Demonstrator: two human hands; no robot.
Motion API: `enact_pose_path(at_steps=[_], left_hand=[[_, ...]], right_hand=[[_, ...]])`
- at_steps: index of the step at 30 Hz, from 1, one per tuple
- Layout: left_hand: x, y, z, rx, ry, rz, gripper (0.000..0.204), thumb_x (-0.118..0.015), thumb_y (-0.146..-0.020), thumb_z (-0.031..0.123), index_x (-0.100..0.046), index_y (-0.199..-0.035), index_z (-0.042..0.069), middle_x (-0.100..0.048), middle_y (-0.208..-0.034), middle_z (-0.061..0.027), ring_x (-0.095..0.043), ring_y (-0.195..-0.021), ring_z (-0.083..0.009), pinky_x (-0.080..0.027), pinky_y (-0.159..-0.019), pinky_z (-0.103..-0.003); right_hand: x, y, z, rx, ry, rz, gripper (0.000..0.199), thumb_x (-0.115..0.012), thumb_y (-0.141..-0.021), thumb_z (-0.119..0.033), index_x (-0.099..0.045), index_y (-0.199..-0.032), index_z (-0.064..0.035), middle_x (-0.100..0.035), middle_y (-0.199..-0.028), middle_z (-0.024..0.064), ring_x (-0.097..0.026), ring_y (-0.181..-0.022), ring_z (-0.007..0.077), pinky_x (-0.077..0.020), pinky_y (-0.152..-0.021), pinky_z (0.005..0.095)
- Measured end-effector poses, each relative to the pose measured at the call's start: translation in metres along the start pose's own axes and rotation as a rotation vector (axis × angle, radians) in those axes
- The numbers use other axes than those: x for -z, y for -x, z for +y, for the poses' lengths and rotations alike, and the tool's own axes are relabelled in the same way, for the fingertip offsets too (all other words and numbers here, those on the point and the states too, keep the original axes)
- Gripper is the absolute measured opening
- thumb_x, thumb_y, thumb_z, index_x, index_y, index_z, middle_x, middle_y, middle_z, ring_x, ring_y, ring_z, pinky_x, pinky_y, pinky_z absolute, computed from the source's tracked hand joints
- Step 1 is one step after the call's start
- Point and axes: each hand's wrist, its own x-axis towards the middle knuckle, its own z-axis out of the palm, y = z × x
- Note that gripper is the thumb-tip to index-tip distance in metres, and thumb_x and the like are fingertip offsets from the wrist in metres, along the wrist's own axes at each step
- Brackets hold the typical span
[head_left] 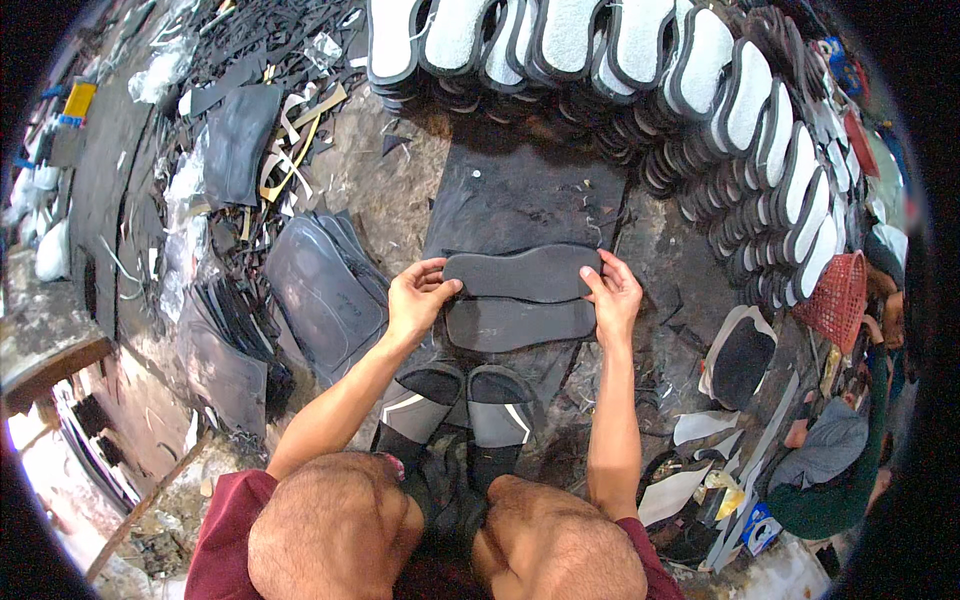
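Observation:
Two dark grey shoe soles lie crosswise in front of me on a black sheet on the floor. My left hand grips the left end of the upper sole. My right hand grips its right end. The lower sole lies just under it, partly overlapped, and both hands touch its ends too. My knees and slippered feet are directly below the soles.
Rows of white-topped soles stand stacked in an arc at the back and right. A pile of dark cut sheets lies to my left, scraps beyond. A red basket and a seated person are at right.

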Motion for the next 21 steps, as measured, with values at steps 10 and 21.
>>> enact_pose_path(at_steps=[10, 21], left_hand=[[-0.006, -0.007, -0.001, 0.0, -0.066, 0.031, 0.046, -0.083, -0.078, 0.004, -0.064, -0.118, -0.007, -0.07, -0.099, -0.0109, -0.069, -0.084, -0.0153, -0.057, -0.078, -0.026], [-0.005, -0.01, -0.004, -0.085, -0.275, 0.043, 0.046, -0.082, -0.077, 0.006, -0.067, -0.12, -0.002, -0.071, -0.089, -0.0062, -0.067, -0.077, -0.0111, -0.055, -0.072, -0.025]], right_hand=[[-0.003, -0.011, 0.009, -0.037, -0.02, 0.001, 0.046, -0.077, -0.085, -0.005, -0.062, -0.128, -0.006, -0.069, -0.112, 0.0082, -0.067, -0.087, 0.0133, -0.052, -0.061, 0.0262], [-0.002, -0.015, 0.01, 0.014, 0.131, 0.017, 0.044, -0.081, -0.081, -0.006, -0.064, -0.121, -0.0023, -0.068, -0.109, 0.0136, -0.066, -0.096, 0.0203, -0.0543, -0.083, 0.0315]])
